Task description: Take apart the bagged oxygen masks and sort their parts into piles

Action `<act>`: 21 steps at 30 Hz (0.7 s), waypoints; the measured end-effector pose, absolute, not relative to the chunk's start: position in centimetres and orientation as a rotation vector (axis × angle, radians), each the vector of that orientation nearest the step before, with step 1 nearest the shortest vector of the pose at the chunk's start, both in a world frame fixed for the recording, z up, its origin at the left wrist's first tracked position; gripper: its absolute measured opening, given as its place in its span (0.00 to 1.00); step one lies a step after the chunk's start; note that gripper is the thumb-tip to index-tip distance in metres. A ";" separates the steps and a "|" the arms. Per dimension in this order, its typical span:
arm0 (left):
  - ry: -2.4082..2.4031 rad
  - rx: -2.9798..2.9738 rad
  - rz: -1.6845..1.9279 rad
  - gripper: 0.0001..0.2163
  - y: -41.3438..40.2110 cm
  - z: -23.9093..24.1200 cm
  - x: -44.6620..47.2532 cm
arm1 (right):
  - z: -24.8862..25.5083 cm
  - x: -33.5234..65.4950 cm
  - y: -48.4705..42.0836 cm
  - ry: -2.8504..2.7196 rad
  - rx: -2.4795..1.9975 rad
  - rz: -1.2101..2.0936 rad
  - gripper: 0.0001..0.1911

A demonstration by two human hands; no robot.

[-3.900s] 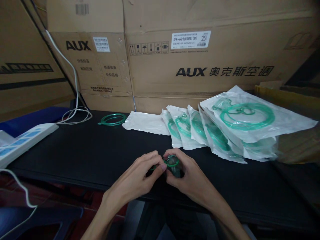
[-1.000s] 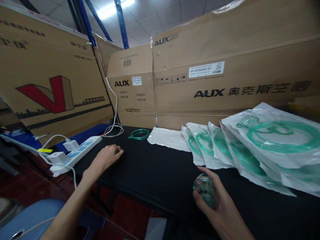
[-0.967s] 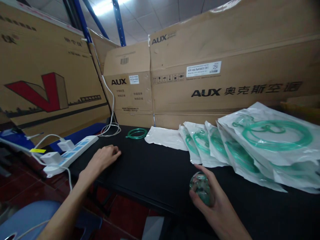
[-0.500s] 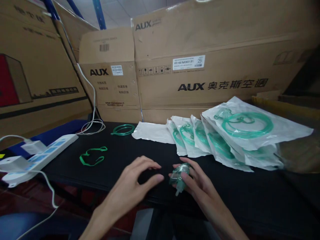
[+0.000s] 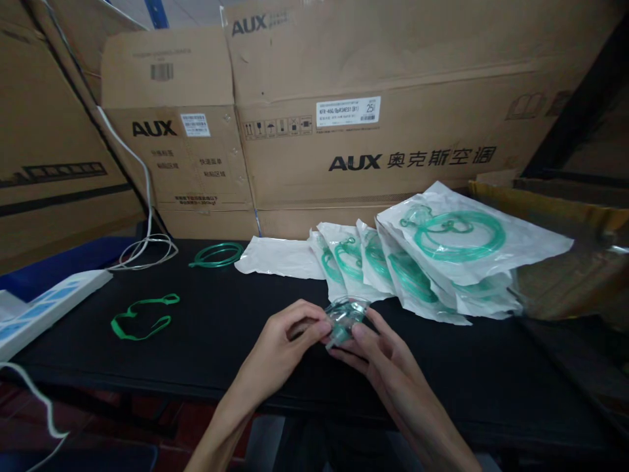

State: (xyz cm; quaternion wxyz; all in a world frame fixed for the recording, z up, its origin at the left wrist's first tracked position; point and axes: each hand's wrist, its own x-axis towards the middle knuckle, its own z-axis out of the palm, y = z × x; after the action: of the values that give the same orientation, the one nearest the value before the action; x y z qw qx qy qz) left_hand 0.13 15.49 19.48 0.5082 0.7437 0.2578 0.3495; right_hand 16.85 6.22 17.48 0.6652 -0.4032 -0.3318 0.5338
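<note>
A clear green oxygen mask point(image 5: 344, 316) is held between my two hands above the front of the black table point(image 5: 211, 347). My left hand point(image 5: 295, 331) pinches its left edge between thumb and fingers. Around its right side, my right hand point(image 5: 376, 344) grips with the thumb in front and the fingers behind and below. The mask's small connector points down toward me. Off to the left lies a loose green elastic strap point(image 5: 142, 319). Farther back rests a coil of green tubing point(image 5: 216, 255).
Several white packets point(image 5: 442, 239) with green tubing lie overlapping at the right, beside a flat white wrapper point(image 5: 280, 257). Large cardboard boxes point(image 5: 304, 190) wall off the back. At the left are a power strip point(image 5: 54, 305) and a white cable point(image 5: 147, 190).
My left hand has moved right and taken hold of the mask's left edge. The mask in my right hand has turned and risen slightly. The camera view has shifted right.
</note>
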 end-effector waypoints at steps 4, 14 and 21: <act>0.655 2.020 0.823 0.08 15.2 19.7 0.0 | 17.2 17.0 6.6 -0.910 -1.040 1.018 0.22; 0.694 1.868 0.755 0.13 14.6 20.9 -0.3 | 16.2 17.1 6.2 -1.345 -1.319 0.435 0.17; 0.788 1.959 0.751 0.13 15.0 20.8 -2.0 | 15.8 17.6 6.2 -1.406 -1.401 0.325 0.12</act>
State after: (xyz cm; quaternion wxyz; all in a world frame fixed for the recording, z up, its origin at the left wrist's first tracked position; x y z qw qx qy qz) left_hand -1.96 15.00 20.80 0.4351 0.7871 0.3164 0.3018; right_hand 17.57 6.20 15.83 0.5355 -0.5884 -0.5902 0.1366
